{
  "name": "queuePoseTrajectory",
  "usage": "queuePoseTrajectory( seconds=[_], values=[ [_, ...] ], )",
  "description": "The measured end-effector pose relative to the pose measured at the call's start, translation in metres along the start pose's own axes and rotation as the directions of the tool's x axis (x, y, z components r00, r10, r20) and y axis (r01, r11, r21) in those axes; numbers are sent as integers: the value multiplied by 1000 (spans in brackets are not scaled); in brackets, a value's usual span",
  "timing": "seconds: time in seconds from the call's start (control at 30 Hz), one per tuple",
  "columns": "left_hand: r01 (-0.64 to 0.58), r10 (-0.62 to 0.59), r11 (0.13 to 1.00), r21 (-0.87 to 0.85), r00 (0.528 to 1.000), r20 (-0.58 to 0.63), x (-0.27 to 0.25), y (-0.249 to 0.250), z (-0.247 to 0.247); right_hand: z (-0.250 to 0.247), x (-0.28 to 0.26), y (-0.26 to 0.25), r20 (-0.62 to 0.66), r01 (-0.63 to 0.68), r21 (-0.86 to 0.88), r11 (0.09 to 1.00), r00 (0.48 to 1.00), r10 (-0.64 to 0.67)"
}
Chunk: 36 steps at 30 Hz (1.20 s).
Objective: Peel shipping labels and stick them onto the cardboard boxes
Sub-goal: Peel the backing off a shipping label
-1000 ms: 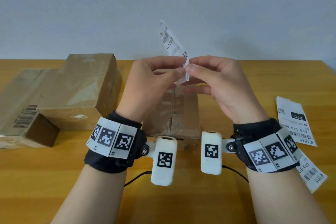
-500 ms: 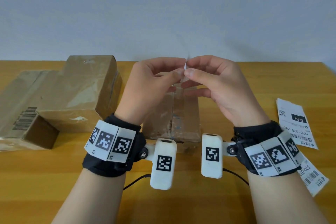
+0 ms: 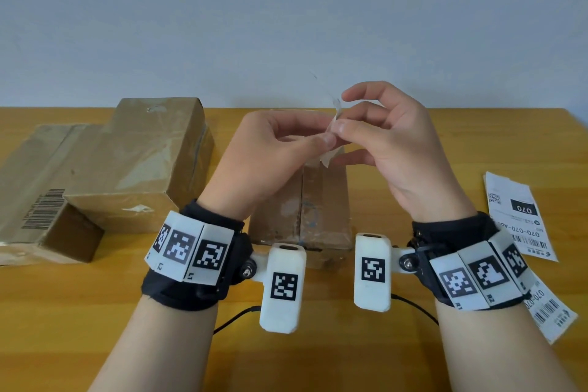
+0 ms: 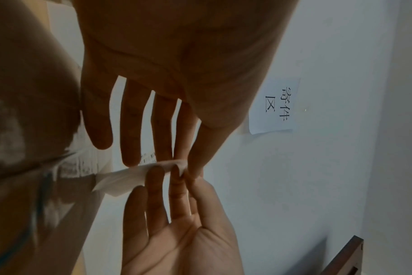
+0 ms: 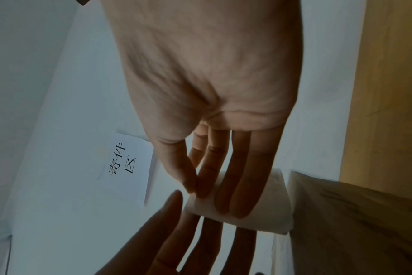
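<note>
Both hands hover above the middle cardboard box (image 3: 302, 210), holding one white shipping label (image 3: 328, 159) between them. My left hand (image 3: 323, 134) pinches a corner of it with thumb and fingertips. My right hand (image 3: 342, 119) pinches the same corner from the other side, its index finger raised. The head view catches the label almost edge-on. From the left wrist, the label (image 4: 129, 176) bends between the two sets of fingers. From the right wrist, its blank side (image 5: 247, 214) lies behind my right fingers (image 5: 223, 186).
A tall taped box (image 3: 143, 162) leans on a flat barcoded box (image 3: 31, 175) at the left. Two more labels lie at the right: one (image 3: 515, 213) flat on the wooden table (image 3: 413, 360), one (image 3: 553, 315) partly under my right wrist. A paper sign (image 4: 275, 106) hangs on the wall.
The label stood up with its print showing above my hands; it has now turned edge-on and dropped between them. My right index finger has lifted.
</note>
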State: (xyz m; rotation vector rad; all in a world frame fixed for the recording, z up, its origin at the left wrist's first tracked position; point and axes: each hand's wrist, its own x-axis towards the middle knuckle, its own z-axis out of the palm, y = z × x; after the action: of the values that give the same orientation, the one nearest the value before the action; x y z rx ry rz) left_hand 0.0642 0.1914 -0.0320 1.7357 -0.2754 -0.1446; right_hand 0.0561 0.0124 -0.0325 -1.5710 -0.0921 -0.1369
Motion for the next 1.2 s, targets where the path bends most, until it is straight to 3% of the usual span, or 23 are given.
queuePoseTrajectory(
  seconds=[0.43,0.63,0.8,1.2],
  values=[
    [-3,1,1000,-14,991,-132,3,-4,-2,0,1,1,-44,-24,-16,1000,999,23],
    [-38,32,999,-35,986,-163,3,-3,-4,1,-3,-2,31,-105,-28,994,994,106],
    [-51,44,997,-49,988,-148,3,-5,-5,3,-2,2,59,-108,-139,984,991,117],
    [-64,58,997,-41,989,-135,6,-10,-8,2,-1,3,-34,-122,-111,986,992,119]
  ],
)
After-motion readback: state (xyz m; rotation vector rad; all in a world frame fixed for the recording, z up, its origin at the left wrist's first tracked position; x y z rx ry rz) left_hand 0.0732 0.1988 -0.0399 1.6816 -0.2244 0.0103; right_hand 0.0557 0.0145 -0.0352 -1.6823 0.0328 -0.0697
